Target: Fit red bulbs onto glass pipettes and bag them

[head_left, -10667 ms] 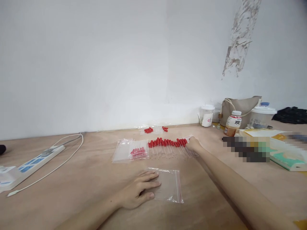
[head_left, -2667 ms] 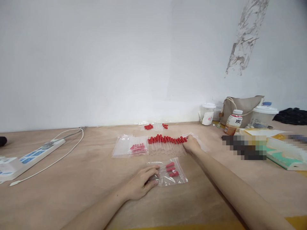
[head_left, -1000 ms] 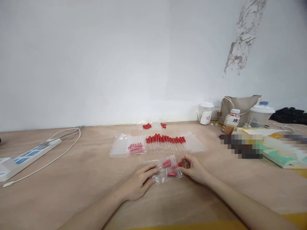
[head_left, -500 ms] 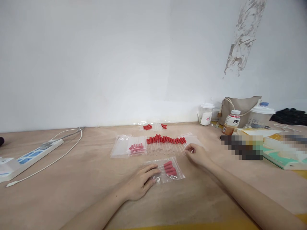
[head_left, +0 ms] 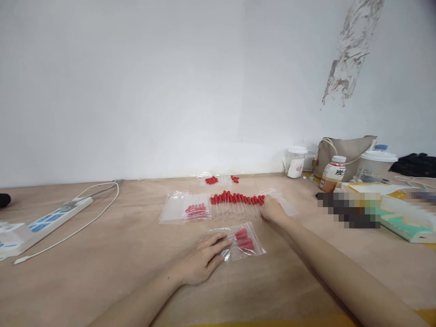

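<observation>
- Left hand (head_left: 200, 261): fingers slightly spread, resting on the left part of the near zip bag (head_left: 258, 248).
- Right hand (head_left: 272, 210): fingers curled together at the right end of the dropper row (head_left: 235, 200); cannot tell whether they grip a dropper. Both hands are well apart.
- Change: half a second earlier, the right hand sat just below the row's right end; it is now against the bulbs. One second earlier, it was at the near bag's zip edge with a red-bulbed dropper. The left hand keeps its place.
- Near zip bag: lies flat, holds several droppers, red bulbs toward the zip edge at right, stems toward the left hand.
- Filled bags (head_left: 197, 213): stacked left of the row, red bulbs visible through the plastic; they overlap flat bags (head_left: 172, 211).
- Far bag (head_left: 223, 180): near the wall, with two clusters of red bulbs.
- Bottle (head_left: 332, 177): upright at right, brown contents, white cap; a lidded cup (head_left: 295, 162) stands beyond it.
- Table (head_left: 136, 231): wood surface extends between the left forearm and the power strip (head_left: 47, 225); a yellow strip (head_left: 427, 316) marks the near edge.
</observation>
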Demonstrator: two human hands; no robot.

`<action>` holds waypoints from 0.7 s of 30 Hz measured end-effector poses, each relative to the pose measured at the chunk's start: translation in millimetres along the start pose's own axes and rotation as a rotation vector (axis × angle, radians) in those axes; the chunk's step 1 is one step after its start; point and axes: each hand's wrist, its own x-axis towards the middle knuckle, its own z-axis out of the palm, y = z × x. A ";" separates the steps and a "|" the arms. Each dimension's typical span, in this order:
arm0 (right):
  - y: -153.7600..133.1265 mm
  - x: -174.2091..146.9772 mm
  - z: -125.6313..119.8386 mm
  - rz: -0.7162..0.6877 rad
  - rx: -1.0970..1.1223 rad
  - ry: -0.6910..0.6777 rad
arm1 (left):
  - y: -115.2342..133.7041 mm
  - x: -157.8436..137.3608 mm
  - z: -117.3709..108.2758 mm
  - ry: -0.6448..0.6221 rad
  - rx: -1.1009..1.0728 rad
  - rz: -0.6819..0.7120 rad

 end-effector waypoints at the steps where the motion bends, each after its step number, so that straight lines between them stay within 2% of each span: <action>1: -0.4 -1.3 -1.1 0.003 0.003 -0.003 | -0.4 0.2 0.4 -0.003 0.008 0.001; 6: 7.2 -15.9 -16.3 -0.063 0.072 0.001 | -2.5 1.0 1.6 -0.004 0.024 0.012; 8: 11.5 -27.7 -20.3 -0.113 0.268 0.007 | -3.3 1.2 1.9 0.001 0.023 0.012; 10: 14.5 -41.3 -18.1 -0.130 0.578 0.013 | -3.9 1.1 2.1 0.009 0.024 0.013; 12: 15.7 -53.6 -10.0 -0.108 0.861 0.023 | -3.8 0.9 2.0 0.025 0.022 0.018; 14: 15.3 -61.5 0.6 -0.073 1.044 0.034 | -3.1 0.5 1.4 0.033 0.018 0.024; 17: 11.9 -65.6 11.9 -0.024 1.189 0.027 | -1.2 -0.1 -0.2 0.022 0.020 0.017; 21: 4.4 -69.5 11.9 -0.008 1.258 -0.035 | -0.2 -0.3 -1.1 0.002 0.016 0.004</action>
